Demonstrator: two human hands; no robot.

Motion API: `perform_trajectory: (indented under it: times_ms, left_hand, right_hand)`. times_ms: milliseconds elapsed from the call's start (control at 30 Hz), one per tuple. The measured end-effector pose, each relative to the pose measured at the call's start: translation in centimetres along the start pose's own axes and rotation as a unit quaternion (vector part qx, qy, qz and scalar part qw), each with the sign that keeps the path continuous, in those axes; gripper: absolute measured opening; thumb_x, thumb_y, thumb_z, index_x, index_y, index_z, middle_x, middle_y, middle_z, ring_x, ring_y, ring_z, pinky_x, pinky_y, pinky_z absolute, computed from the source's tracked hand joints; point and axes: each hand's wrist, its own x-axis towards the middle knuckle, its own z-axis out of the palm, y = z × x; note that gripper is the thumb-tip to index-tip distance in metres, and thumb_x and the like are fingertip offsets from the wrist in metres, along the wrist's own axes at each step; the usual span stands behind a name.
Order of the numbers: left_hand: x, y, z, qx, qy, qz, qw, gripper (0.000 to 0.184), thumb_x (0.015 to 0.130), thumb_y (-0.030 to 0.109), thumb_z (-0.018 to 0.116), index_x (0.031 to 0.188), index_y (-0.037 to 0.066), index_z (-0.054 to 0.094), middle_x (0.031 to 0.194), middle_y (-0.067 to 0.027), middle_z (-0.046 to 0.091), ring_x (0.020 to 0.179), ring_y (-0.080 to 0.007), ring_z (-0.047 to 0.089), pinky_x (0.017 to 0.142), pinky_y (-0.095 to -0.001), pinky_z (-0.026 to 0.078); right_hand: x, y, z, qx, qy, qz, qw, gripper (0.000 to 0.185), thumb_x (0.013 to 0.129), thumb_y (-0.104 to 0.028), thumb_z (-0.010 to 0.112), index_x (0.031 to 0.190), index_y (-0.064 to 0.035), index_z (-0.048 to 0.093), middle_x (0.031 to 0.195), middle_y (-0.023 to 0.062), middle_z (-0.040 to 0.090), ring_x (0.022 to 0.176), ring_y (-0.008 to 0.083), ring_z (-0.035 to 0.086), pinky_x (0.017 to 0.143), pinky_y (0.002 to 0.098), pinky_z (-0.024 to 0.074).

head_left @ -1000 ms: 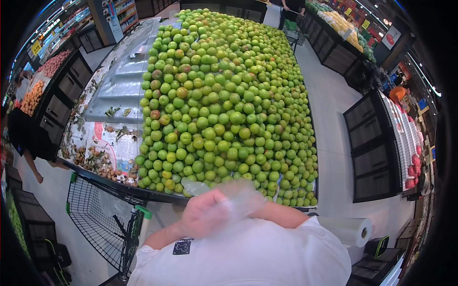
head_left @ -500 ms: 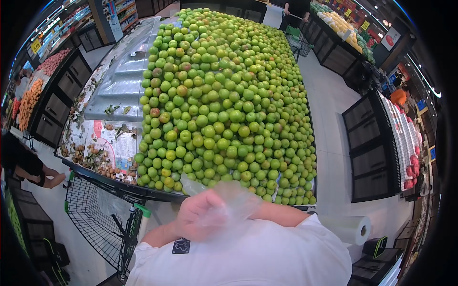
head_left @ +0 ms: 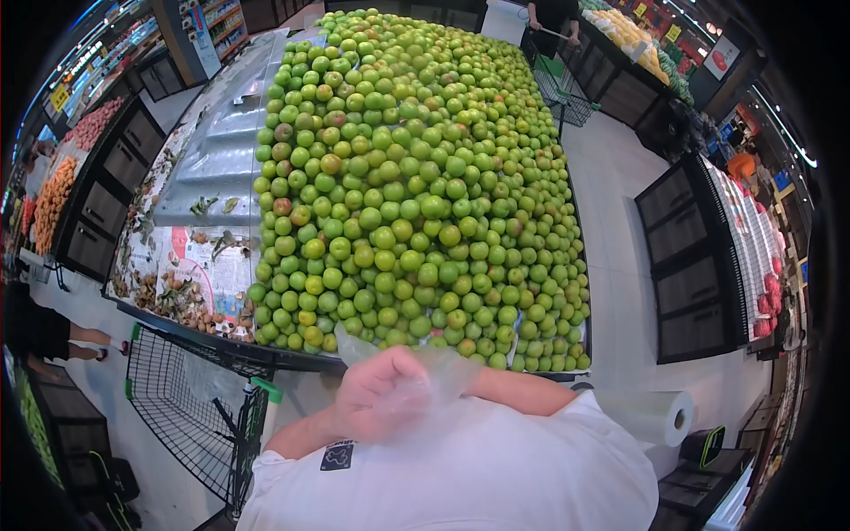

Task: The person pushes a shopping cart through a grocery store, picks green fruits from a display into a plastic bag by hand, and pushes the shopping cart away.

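A clear plastic bag point(head_left: 353, 346) is bunched up in front of my chest, one loose corner sticking up to the left. My left hand point(head_left: 379, 391) is closed with its fingers curled on the bag. My right hand point(head_left: 453, 373) is beside it at the bag's other side, blurred and veiled by the film, so its fingers cannot be made out. Just beyond both hands is the front edge of a large heap of green round fruit point(head_left: 398, 212), some with reddish-brown patches.
A shopping cart point(head_left: 190, 389) stands at the left front. A roll of plastic bags point(head_left: 651, 418) is at my right. Newspaper with dry leaves point(head_left: 199, 274) covers the display's left part. Another person point(head_left: 549, 22) holds a cart at the back; someone stands at far left.
My right hand has drawn lower and closer to my left hand, with the bag moving along. The view has shifted slightly. The person at far left has moved, and the far cart shows more.
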Motion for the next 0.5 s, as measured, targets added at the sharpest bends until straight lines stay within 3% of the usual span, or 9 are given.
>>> perform_trajectory:
  times_ms: [433,500]
  left_hand:
    - [-0.6,0.0,-0.4,0.084,0.046,-0.014,0.995,0.018,0.090,0.008,0.071,0.093,0.002,0.054,0.081,0.0008,0.056,0.062,-0.0033,0.046,0.055,-0.0202,0.035]
    - [-1.2,-0.4,-1.7,0.060,-0.031,-0.015,0.998,0.012,0.095,-0.001,0.059,0.107,-0.003,0.054,0.099,-0.0038,0.060,0.086,-0.0067,0.053,0.076,-0.0229,0.044]
  right_hand:
    - [1.6,0.8,-1.0,0.087,-0.109,0.025,0.990,0.043,0.078,-0.044,0.070,0.095,-0.0048,0.066,0.097,0.0166,0.069,0.085,0.0304,0.069,0.070,0.0437,0.0512]
    - [1.9,0.6,-1.5,0.099,-0.113,0.025,0.988,0.043,0.078,-0.044,0.070,0.095,-0.0048,0.066,0.097,0.0166,0.069,0.085,0.0303,0.069,0.070,0.0437,0.0512]
